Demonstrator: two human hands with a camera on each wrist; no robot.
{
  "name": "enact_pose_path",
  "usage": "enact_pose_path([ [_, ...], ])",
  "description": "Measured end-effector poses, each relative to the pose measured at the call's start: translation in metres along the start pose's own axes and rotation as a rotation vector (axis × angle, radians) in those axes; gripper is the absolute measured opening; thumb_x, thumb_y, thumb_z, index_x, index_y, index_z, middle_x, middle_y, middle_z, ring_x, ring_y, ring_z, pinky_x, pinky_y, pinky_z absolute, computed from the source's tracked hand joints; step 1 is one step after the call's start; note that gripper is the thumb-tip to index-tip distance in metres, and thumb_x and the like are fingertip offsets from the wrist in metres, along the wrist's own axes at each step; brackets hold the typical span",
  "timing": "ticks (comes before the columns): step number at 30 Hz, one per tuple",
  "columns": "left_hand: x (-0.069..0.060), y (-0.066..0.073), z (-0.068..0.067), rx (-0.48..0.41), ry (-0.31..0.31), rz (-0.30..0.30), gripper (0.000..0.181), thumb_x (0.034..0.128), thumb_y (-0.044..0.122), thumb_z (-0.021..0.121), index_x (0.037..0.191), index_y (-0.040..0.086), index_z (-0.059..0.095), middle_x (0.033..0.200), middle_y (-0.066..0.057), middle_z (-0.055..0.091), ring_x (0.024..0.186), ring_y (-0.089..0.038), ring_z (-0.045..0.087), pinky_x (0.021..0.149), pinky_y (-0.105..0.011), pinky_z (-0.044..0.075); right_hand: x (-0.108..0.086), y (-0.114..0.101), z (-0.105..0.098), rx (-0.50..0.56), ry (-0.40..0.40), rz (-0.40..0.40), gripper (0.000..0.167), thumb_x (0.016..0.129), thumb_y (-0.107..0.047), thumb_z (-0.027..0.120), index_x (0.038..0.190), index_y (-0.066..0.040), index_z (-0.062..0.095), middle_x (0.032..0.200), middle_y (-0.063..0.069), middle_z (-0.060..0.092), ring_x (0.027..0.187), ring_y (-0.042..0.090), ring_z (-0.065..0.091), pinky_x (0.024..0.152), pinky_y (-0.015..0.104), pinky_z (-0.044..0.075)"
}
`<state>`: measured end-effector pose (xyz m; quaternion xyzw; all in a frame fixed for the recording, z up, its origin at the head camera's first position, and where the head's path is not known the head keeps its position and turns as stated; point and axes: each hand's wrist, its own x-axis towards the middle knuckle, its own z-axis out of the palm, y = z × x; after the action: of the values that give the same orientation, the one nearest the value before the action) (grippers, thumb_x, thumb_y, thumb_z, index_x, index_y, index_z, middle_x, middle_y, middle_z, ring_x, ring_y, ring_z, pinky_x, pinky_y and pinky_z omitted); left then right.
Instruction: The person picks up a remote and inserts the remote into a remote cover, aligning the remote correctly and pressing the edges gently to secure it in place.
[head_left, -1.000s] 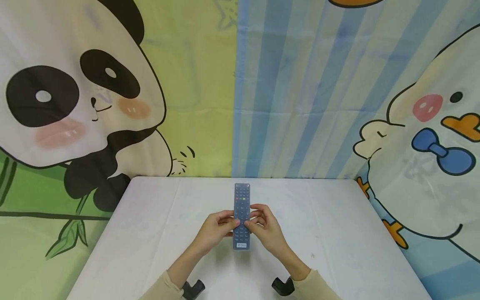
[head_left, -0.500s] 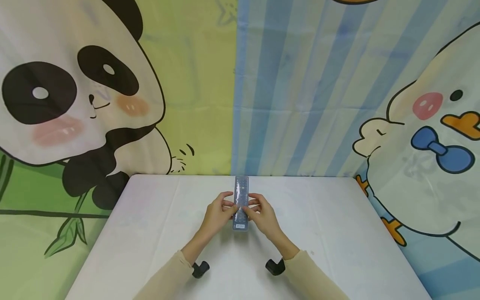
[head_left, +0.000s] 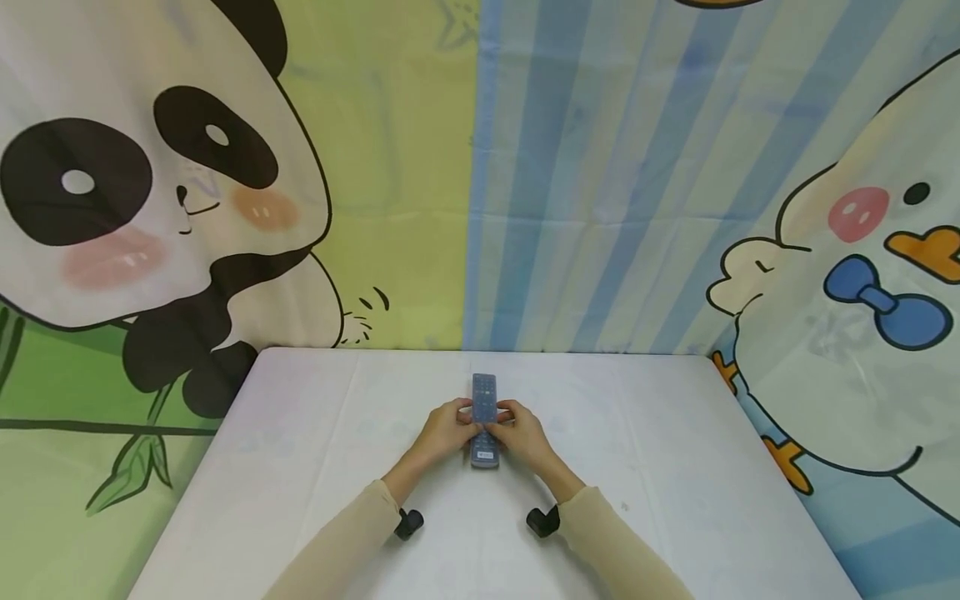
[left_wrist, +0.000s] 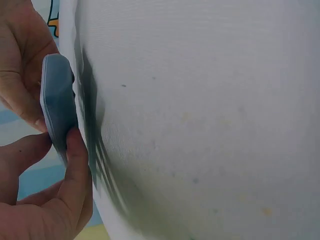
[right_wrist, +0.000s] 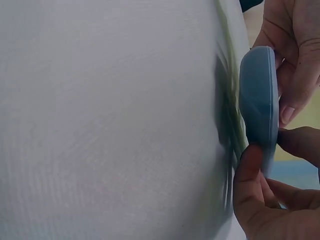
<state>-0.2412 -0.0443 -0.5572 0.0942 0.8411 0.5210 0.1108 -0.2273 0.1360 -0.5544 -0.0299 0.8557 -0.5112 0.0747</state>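
A slim blue-grey remote control [head_left: 484,392] stands lengthwise between both hands near the middle of the table, its buttons facing up and a small white label at its near end. From the left side my left hand [head_left: 444,430] pinches it, thumb on the button face and fingers along the edge and underneath. My right hand [head_left: 528,435] grips the opposite edge the same way. In the left wrist view, the near end of the remote [left_wrist: 59,95] shows a little above the cloth, and in the right wrist view the remote [right_wrist: 257,95] is likewise just off it.
A white cloth-covered table [head_left: 360,392] lies under the hands, its far edge against a striped blue curtain [head_left: 585,208] and a panda-print curtain [head_left: 397,208]. Black wrist mounts [head_left: 543,522] jut inward from both sleeves. A duck print [head_left: 855,383] hangs at the right.
Both hands moved away from the body with the remote, then lowered it slightly toward the table. Its far end tipped so that the buttons show clearly again after glare.
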Motion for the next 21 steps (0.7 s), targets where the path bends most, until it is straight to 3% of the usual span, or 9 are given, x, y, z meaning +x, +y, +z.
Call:
enact_pose_path([
  [10,-0.005,-0.003,0.005,0.058,-0.011,-0.017,0.054,0.0905,0.011,0.073,0.136,-0.010,0.052,0.088,-0.007,0.062,0.066,-0.013,0.064,0.057,-0.028,0.054,-0.001,0.006,0.002,-0.058,-0.032,0.015,0.049,0.093,-0.013,0.073,0.133,0.007,0.053,0.112,0.020,0.063,0.073,0.017,0.066,0.063,0.032,0.056],
  [16,-0.005,-0.007,0.006,0.062,-0.005,-0.030,0.053,0.0913,0.013,0.073,0.136,-0.008,0.054,0.092,-0.007,0.062,0.069,-0.014,0.064,0.057,-0.027,0.055,0.000,0.007,0.002,-0.079,-0.024,-0.002,0.049,0.092,-0.014,0.074,0.131,0.007,0.054,0.110,0.019,0.063,0.069,0.016,0.065,0.062,0.032,0.055],
  [21,-0.014,-0.007,-0.003,0.069,0.016,-0.036,0.046,0.0926,0.018,0.072,0.129,-0.006,0.058,0.097,-0.009,0.065,0.067,-0.014,0.066,0.058,-0.029,0.055,-0.006,0.010,-0.004,-0.088,0.031,-0.037,0.042,0.093,-0.017,0.072,0.126,0.005,0.058,0.104,0.014,0.064,0.072,0.014,0.063,0.062,0.028,0.053],
])
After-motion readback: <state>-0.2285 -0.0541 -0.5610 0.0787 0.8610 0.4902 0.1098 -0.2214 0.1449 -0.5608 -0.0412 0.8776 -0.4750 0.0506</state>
